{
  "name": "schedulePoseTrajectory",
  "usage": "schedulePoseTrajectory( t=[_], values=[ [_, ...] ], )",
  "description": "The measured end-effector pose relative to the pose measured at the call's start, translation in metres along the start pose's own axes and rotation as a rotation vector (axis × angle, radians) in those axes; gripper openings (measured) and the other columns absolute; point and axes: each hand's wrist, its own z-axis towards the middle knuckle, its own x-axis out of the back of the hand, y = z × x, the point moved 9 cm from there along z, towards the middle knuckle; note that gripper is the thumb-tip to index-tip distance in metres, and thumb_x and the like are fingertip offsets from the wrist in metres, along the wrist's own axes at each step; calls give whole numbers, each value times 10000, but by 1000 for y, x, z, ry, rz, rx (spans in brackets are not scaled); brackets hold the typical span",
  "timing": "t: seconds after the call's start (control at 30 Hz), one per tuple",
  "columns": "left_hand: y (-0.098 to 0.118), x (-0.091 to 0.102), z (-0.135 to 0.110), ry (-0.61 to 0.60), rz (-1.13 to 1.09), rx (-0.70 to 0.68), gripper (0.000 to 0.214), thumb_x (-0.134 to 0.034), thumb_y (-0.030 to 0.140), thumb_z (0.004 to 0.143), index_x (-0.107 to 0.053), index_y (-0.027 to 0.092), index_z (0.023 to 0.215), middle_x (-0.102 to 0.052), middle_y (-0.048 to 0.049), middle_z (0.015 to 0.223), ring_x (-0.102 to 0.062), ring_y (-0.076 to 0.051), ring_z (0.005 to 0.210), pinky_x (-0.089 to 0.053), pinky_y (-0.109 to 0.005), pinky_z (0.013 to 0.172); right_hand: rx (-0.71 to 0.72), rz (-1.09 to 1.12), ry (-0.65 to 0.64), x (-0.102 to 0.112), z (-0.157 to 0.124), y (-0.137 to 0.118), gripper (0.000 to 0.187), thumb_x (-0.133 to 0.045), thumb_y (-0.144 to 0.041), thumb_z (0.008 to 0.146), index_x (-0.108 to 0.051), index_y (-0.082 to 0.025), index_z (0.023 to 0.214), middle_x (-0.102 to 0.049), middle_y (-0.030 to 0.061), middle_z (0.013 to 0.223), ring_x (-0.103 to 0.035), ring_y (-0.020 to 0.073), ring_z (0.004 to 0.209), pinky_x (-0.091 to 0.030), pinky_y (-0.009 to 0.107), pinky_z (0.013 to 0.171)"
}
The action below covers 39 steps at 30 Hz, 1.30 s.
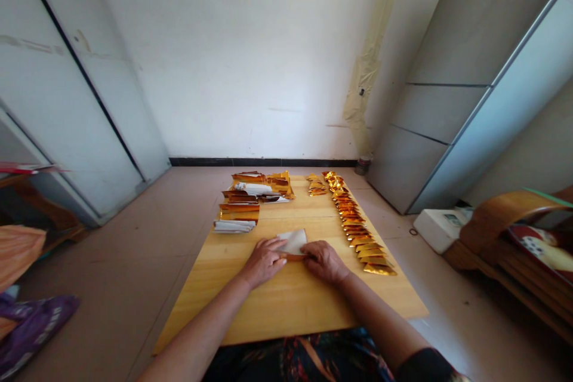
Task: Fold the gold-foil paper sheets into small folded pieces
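A small sheet of foil paper (293, 243) lies on the wooden table with its whitish side up and an orange-brown strip along its near edge. My left hand (265, 259) rests on its left part, fingers stretched out over the paper. At the right edge, my right hand (326, 261) has its fingers curled and pinched on the sheet. To the right runs a long row of folded gold foil pieces (358, 224), overlapping one another. Stacks of gold and white foil sheets (239, 212) lie at the back left of the table.
The wooden table (268, 304) stands on a tiled floor before a white wall. A small group of folded foil pieces (316, 185) sits at its back. On the right are a refrigerator (430, 83), a white box (441, 228) and wooden furniture (501, 245). A purple bag (36, 328) lies left.
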Motion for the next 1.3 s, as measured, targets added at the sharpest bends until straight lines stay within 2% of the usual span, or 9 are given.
schedulePoseTrajectory(
  t=[0.07, 0.2, 0.33, 0.4, 0.5, 0.6, 0.73, 0.83, 1.3],
  values=[
    [-6, 2, 4, 45, -46, 18, 213, -526, 238, 833, -732, 216, 784, -625, -44, 1232, -518, -227, 1189, -346, -436, 1033, -131, 126, -18, 3, 6, 13, 166, -509, -183, 746, -640, -188, 847, -685, 17, 808, -613, 150, 764, -421, 224, 700],
    [-15, 7, 11, 156, -122, 80, 214, -523, 235, 819, -711, 194, 727, -715, -44, 994, -626, -181, 958, -431, -320, 912, -321, 381, 80, 8, 17, 34, 131, -514, -254, 770, -617, -184, 811, -662, -7, 761, -588, 130, 704, -402, 196, 620],
    [-27, 7, 14, 187, -80, 268, 189, -550, 276, 796, -668, 170, 694, -693, -37, 749, -624, -168, 747, -456, -280, 766, -431, 330, 204, 6, 23, 42, 154, -492, -307, 814, -597, -196, 794, -626, -30, 682, -552, 120, 634, -355, 193, 560],
    [-34, 7, 13, 218, -117, 362, 163, -580, 259, 772, -664, 187, 891, -694, -25, 801, -628, -165, 765, -462, -265, 744, -491, 198, 229, 3, 25, 40, 184, -456, -317, 861, -603, -212, 900, -638, -25, 701, -562, 120, 632, -338, 197, 558],
    [-40, 8, 11, 286, -198, 424, 571, -605, 198, 750, -454, 260, 1298, -693, -4, 940, -637, -154, 855, -470, -260, 794, -562, -55, 215, 0, 28, 32, 239, -428, -275, 898, -562, -218, 1087, -672, 17, 785, -598, 139, 694, -335, 212, 580],
    [-33, 10, 12, 315, -152, 347, 719, -590, 133, 748, -323, 276, 1400, -655, -25, 1090, -607, -165, 1004, -451, -297, 909, -535, -248, 186, -3, 34, 24, 237, -416, -218, 906, -548, -211, 1102, -677, 41, 819, -606, 147, 743, -337, 220, 600],
    [-17, 10, 13, 274, 6, 230, 392, -550, 96, 763, -632, 245, 1116, -505, -74, 1331, -525, -217, 1157, -418, -349, 982, -458, -357, 129, -11, 39, 21, 172, -422, -231, 918, -593, -214, 913, -670, 41, 822, -593, 148, 792, -335, 223, 613],
    [-9, 6, 14, 210, 98, 187, 246, -517, 122, 802, -702, 243, 912, -539, -63, 1292, -555, -215, 1098, -419, -370, 973, -428, -401, 106, -14, 39, 22, 181, -429, -242, 921, -601, -210, 878, -659, 47, 828, -580, 150, 807, -336, 226, 626],
    [2, 4, 11, 163, 237, 165, 251, -462, 152, 849, -686, 230, 933, -563, -74, 1258, -571, -207, 1038, -420, -364, 930, -445, -398, -5, -6, 40, 18, 228, -384, -242, 950, -607, -211, 914, -679, 49, 864, -610, 134, 817, -359, 208, 622]
  ],
)
